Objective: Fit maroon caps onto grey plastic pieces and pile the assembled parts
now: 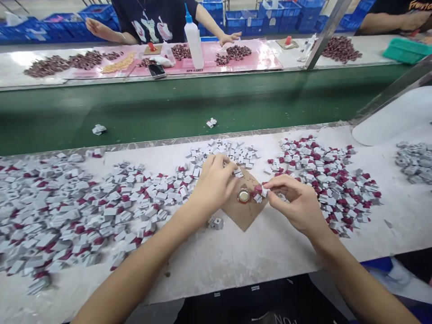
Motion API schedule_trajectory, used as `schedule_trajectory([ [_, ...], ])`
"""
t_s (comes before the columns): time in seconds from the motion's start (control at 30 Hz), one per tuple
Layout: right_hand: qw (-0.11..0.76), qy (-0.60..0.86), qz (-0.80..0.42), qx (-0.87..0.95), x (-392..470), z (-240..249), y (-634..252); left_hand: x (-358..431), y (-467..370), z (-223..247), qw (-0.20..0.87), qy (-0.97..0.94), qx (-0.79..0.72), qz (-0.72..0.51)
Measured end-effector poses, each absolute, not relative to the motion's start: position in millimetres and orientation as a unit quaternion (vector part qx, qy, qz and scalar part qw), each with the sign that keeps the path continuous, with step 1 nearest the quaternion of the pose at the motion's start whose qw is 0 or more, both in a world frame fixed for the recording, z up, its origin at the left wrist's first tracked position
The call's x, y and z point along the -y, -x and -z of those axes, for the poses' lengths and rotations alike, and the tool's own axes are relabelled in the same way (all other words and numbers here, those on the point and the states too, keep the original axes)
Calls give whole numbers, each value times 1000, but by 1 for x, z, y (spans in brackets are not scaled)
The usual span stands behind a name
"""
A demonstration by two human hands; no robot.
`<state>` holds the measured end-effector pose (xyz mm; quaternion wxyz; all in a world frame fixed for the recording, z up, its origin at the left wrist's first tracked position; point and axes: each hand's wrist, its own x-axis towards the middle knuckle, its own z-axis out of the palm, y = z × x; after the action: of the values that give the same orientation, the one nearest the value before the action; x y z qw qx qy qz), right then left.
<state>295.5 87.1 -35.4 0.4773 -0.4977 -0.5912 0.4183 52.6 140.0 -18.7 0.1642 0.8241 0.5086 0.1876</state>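
My right hand (pixel 299 204) pinches a small grey-and-maroon plastic piece (pixel 259 193) between thumb and forefinger, above a brown square sheet (pixel 245 220). Beside that piece, on the sheet, sits a small round cap (pixel 243 195) with a reddish-brown rim and a pale, shiny centre. My left hand (pixel 216 182) is curled at the sheet's far left edge, by a heap of plain grey pieces (pixel 248 155). A small grey plastic piece (pixel 238 173) shows at its fingertips, which are partly hidden.
Grey-and-maroon pieces (pixel 97 207) spread across the left, with another heap (pixel 324 175) at right. A white cylinder (pixel 394 114) lies at far right. Beyond the green belt (pixel 151 105), a co-worker (pixel 155 22) sits behind a white bottle (pixel 194 45) and dark piles.
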Motion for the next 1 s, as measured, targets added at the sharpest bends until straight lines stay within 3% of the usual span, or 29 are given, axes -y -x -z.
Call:
schedule_trajectory([
  [0.27, 454, 513, -415, 599, -73, 35, -294, -152, -63, 29, 46, -866, -488, -101],
  [0.67, 439, 515, -431, 597, -73, 46, -295, -155, -63, 36, 11, -900, -433, -51],
  [0.8, 444, 519, -432, 589, -73, 45, -295, -157, -63, 32, 56, -903, -424, -46],
  [1.0, 453, 516, -433, 585, -70, 42, -291, -150, -48, 28, 241, -845, -439, -188],
])
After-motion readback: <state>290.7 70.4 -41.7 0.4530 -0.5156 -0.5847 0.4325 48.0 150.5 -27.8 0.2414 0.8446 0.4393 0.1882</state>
